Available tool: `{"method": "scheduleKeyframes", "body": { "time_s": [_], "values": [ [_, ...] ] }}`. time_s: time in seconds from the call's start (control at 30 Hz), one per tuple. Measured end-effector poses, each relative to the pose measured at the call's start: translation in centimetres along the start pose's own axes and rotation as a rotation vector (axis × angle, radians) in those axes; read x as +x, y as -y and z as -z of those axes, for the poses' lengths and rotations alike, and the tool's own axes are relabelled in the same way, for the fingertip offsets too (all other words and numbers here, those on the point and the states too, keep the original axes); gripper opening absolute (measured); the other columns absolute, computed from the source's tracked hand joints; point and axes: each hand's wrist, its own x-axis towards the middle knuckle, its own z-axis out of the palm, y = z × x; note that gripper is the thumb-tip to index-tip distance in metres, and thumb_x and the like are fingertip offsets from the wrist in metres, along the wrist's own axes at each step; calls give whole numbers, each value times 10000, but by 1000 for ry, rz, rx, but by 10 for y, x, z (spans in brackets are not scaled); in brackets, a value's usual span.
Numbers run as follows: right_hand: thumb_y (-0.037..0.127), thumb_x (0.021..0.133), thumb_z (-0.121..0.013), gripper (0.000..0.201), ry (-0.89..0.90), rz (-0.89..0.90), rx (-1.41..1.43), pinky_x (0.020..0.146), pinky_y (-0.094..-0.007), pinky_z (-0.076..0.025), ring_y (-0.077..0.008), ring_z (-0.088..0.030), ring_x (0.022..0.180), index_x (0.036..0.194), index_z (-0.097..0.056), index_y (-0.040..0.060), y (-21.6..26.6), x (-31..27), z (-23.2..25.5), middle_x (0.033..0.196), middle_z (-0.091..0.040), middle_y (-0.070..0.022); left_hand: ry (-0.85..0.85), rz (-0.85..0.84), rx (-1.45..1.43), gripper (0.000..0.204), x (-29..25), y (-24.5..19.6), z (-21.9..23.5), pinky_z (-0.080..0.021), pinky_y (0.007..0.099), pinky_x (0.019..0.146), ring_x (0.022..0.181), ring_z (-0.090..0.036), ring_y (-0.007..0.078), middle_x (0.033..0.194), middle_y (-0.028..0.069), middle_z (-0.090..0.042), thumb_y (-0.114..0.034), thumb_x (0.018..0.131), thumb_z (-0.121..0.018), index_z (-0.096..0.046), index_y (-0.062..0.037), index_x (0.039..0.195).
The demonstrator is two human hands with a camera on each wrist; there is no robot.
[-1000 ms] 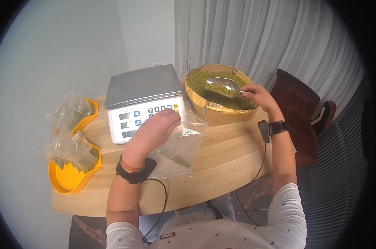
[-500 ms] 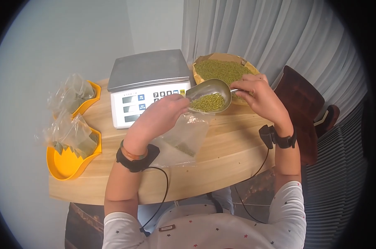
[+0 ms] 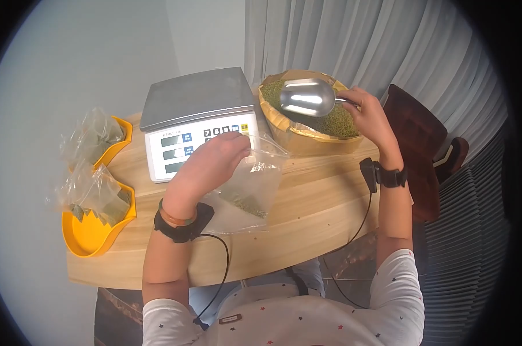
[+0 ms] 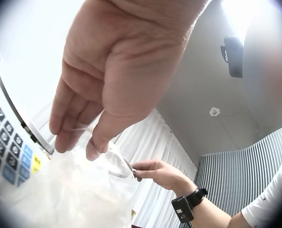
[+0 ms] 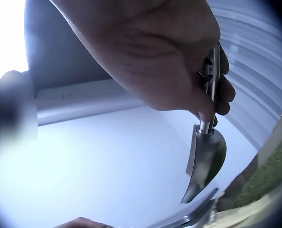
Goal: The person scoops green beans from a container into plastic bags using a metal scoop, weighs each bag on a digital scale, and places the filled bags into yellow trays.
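Note:
My left hand (image 3: 218, 161) pinches the top edge of a clear zip bag (image 3: 255, 181), with its thumb and fingers at the rim in the left wrist view. A small heap of green beans (image 3: 244, 203) lies in the bottom of the bag, which rests on the table in front of the scale. My right hand (image 3: 367, 118) grips the handle of a metal scoop (image 3: 308, 98). Bare shiny metal of the scoop faces the head camera. It hangs over a taped cardboard box (image 3: 295, 140) of green beans. The right wrist view shows the scoop (image 5: 207, 159) pointing downward from the fingers.
A white digital scale (image 3: 200, 135) with a grey platform stands behind my left hand. Two yellow trays (image 3: 91, 239) at the left hold filled clear bags (image 3: 102, 199). A dark red chair (image 3: 416, 127) is beyond the table's right side; cables run from both wrist cameras.
The scoop went from the box to the bag's mouth with beans in it, then back over the box. More beans now lie in the bag. My left hand keeps its pinch.

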Motion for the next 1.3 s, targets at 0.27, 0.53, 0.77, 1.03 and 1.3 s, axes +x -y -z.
{"method": "scheduleKeyframes", "body": {
  "time_s": [0.27, 0.53, 0.77, 1.03, 1.3],
  "values": [
    [-45, 843, -570, 353, 13, -312, -334, 917, -512, -404, -370, -597, 1111, 1105, -746, 112, -107, -6, -53, 1059, -672, -166, -4, 0, -31, 131, 0, 0, -1, -461, 449, 727, 847, -563, 398, 866, 181, -577, -102, 943, -607, -555, 17, 925],
    [-50, 825, -639, 313, 241, -254, -39, 879, -405, -512, -402, -655, 1025, 1102, -742, 52, -101, -10, -76, 1061, -708, -211, 37, 12, -27, 118, 1, -1, 1, -468, 444, 727, 841, -572, 392, 870, 176, -585, -95, 942, -606, -566, 16, 936],
    [-77, 861, -601, 257, 301, -419, 291, 786, -331, -510, -218, -652, 835, 1066, -737, -3, -100, -11, -76, 923, -729, -128, 32, 13, -20, 118, 1, -3, 1, -473, 438, 722, 836, -582, 387, 881, 165, -601, -99, 941, -609, -577, 15, 943],
    [-46, 891, -633, 251, 218, -626, 618, 741, -270, -481, -124, -594, 810, 1131, -705, -24, -110, -9, -70, 889, -675, -38, 18, 1, -27, 120, 1, -4, 4, -481, 429, 735, 850, -591, 383, 910, 161, -615, -105, 940, -618, -591, 8, 970],
    [34, 917, -690, 207, 136, -594, 553, 775, -259, -486, -100, -597, 847, 1118, -706, -9, -100, -11, -62, 928, -687, -22, 19, -23, -58, 115, 1, -4, 4, -495, 421, 766, 888, -604, 375, 978, 152, -625, -95, 935, -635, -606, 0, 993]
  ]
}}
